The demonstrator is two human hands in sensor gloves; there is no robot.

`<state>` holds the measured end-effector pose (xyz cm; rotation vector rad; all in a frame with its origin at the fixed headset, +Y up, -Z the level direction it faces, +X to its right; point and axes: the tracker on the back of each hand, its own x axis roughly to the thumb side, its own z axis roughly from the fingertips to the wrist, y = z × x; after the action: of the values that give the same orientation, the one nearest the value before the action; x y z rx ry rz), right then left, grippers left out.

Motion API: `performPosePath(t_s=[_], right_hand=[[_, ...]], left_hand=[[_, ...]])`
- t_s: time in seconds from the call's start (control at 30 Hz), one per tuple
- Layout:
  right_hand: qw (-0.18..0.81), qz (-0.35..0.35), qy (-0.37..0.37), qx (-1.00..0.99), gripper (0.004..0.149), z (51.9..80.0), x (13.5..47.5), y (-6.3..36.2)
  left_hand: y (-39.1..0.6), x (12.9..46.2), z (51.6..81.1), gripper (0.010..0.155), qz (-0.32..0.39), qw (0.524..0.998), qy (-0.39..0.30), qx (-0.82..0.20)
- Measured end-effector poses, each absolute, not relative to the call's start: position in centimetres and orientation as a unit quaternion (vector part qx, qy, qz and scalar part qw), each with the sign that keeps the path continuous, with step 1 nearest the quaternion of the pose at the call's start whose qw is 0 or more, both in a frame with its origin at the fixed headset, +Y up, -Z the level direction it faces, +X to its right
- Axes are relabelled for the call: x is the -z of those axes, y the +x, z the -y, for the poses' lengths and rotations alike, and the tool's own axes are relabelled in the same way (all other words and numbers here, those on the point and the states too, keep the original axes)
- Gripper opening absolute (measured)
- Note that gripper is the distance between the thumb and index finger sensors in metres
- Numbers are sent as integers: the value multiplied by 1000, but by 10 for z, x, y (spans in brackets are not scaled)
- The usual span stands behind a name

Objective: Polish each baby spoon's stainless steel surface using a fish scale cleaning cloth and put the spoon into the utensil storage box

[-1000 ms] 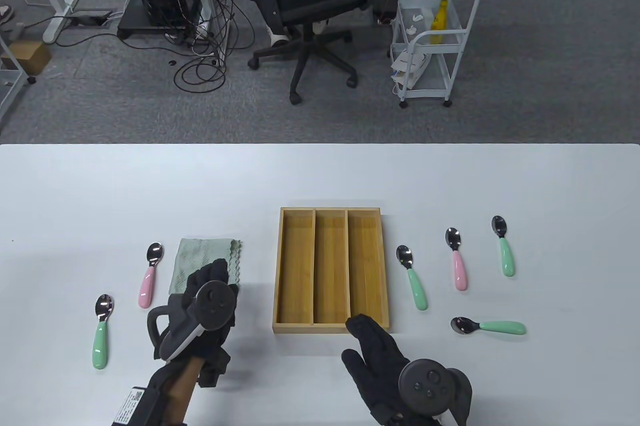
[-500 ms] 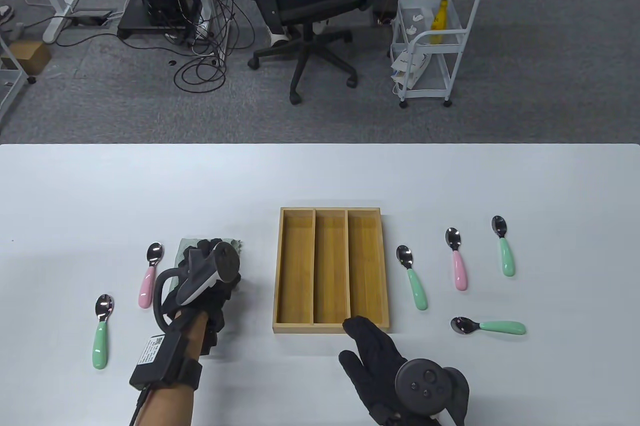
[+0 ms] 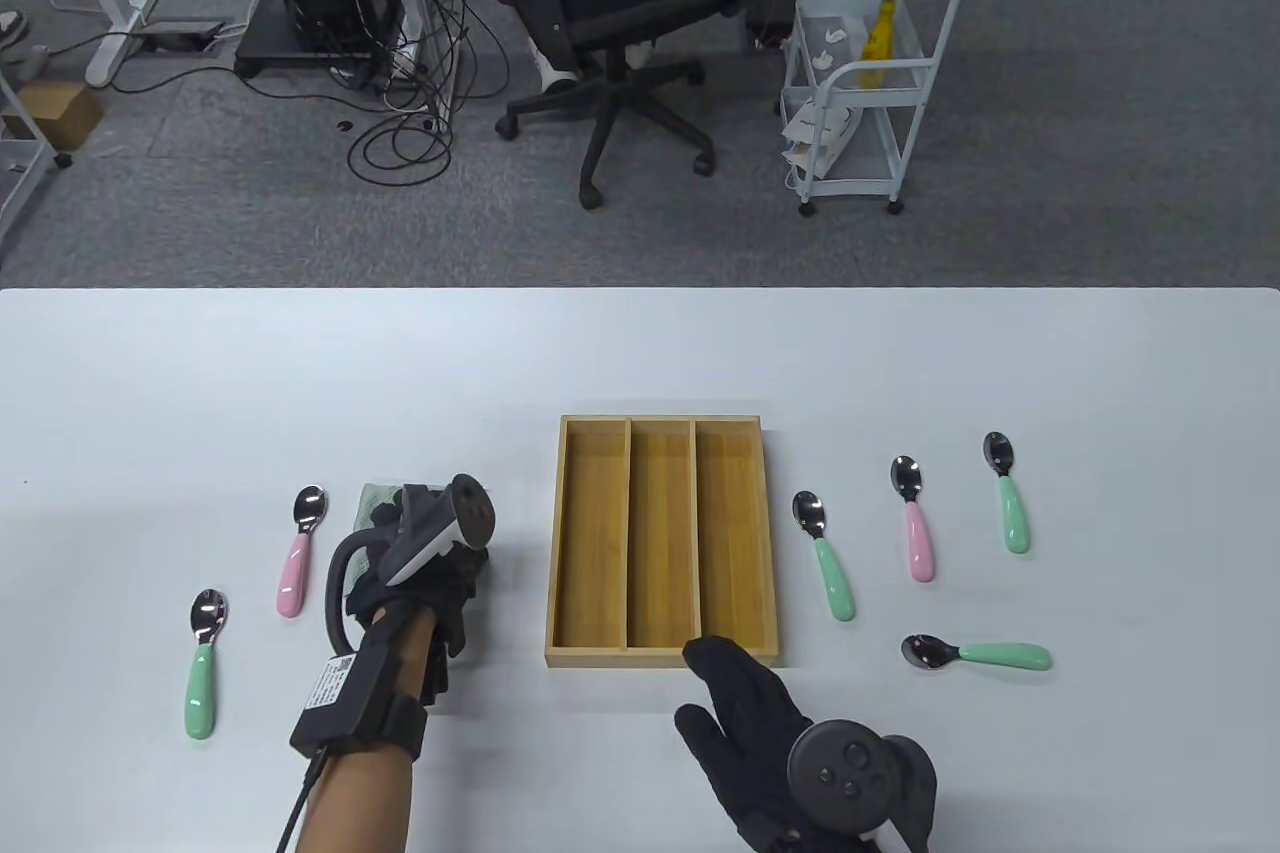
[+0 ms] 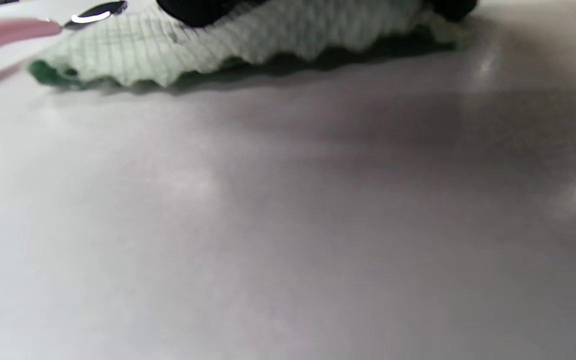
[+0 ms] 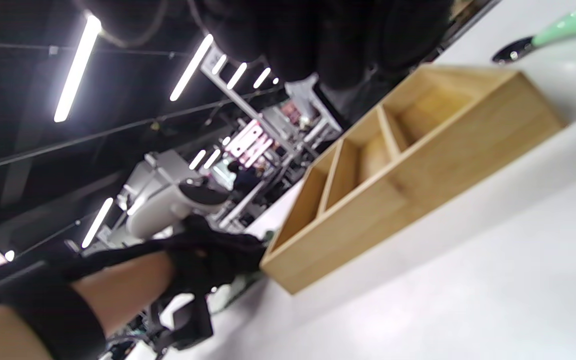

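The left hand (image 3: 420, 573) is covering the green cleaning cloth (image 4: 248, 45) left of the empty storage box (image 3: 660, 543); its finger state cannot be told. The right hand (image 3: 790, 743) is hovering near the box, fingers straight and together, while all six spoons, such as the pink spoon (image 3: 298, 553), are lying unpolished on the table (image 3: 640, 353).

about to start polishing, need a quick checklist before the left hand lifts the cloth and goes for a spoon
1. Left hand on the green cleaning cloth: ok, its fingers sit on top of the cloth.
2. Cloth actually gripped: cannot tell, the fingers are cropped in the left wrist view and hidden under the tracker from above.
3. Right hand free: ok, it rests open on the table near the box's front edge, holding nothing.
4. Utensil storage box ready: ok, all three compartments are empty.
5. Nearest spoon reachable: ok, the pink-handled spoon lies just left of the cloth, untouched.
6. Spoons still to polish: six lie outside the box.
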<state>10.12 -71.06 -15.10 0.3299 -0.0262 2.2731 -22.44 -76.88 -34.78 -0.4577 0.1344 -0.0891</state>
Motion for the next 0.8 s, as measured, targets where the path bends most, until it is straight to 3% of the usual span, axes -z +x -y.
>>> performPosePath(t_s=[0.23, 0.43, 0.57, 0.8], right_hand=[[410, 7, 136, -902, 64, 711, 150, 100], [405, 8, 147, -903, 64, 709, 149, 97], [399, 22, 154, -904, 64, 706, 147, 97], [392, 34, 167, -904, 64, 703, 143, 96]], left_hand=[[-216, 336, 762, 41, -78, 988, -109, 78], [-218, 313, 749, 41, -96, 994, -39, 29], [-217, 289, 726, 41, -110, 994, 26, 8], [-205, 249, 693, 42, -105, 988, 79, -86]])
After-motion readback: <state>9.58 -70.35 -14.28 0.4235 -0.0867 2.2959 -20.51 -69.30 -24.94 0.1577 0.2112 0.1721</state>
